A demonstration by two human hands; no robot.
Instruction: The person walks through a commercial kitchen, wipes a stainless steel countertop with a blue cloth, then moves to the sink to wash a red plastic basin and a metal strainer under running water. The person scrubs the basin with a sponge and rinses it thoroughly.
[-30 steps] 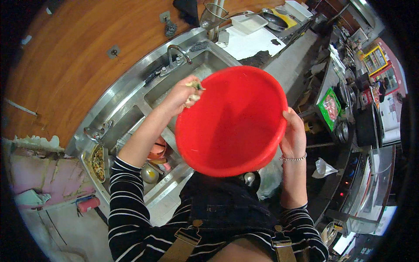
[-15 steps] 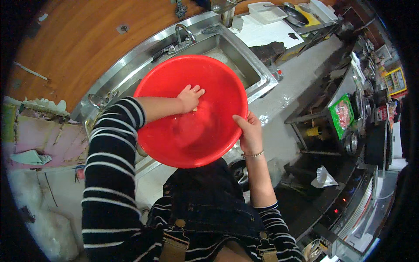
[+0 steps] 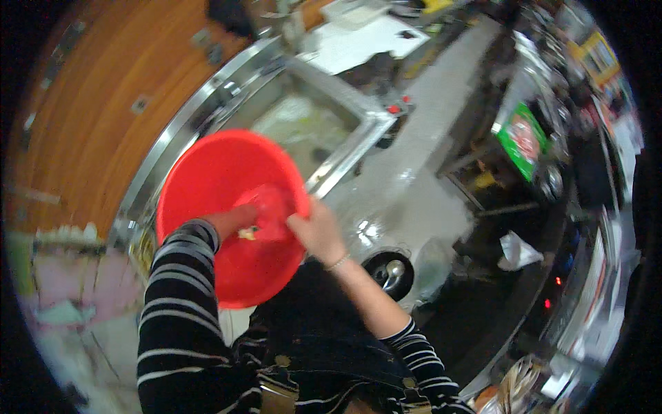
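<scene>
We have the right hand [image 3: 319, 232] closed on the rim of a red basin [image 3: 203, 183], thumb over the edge on the inside and the other fingers out of sight behind the wall. Our left hand [image 3: 236, 219] reaches down inside that same basin, near a small pale scrap [image 3: 248, 234] that lies against the red; blur hides the fingertips, so we cannot tell whether they are closed on it or merely next to it. The basin is held up in front of our dark apron [image 3: 310, 303], its mouth tipped toward us, and from this view it covers part of a steel sink [image 3: 376, 119] with a wet, yellowish floor. A striped sleeve [image 3: 181, 297] covers our left forearm almost to the wrist, while a thin bracelet [image 3: 338, 262] circles the right wrist. Lower down, to the right of the basin and well apart from it, we see a black round vessel [image 3: 374, 265] with a ladle [image 3: 394, 270] in it, and just beside that a clear plastic bag [image 3: 434, 262]. Farther right lie a green package [image 3: 510, 138] and a crumpled white sheet [image 3: 518, 252].
</scene>
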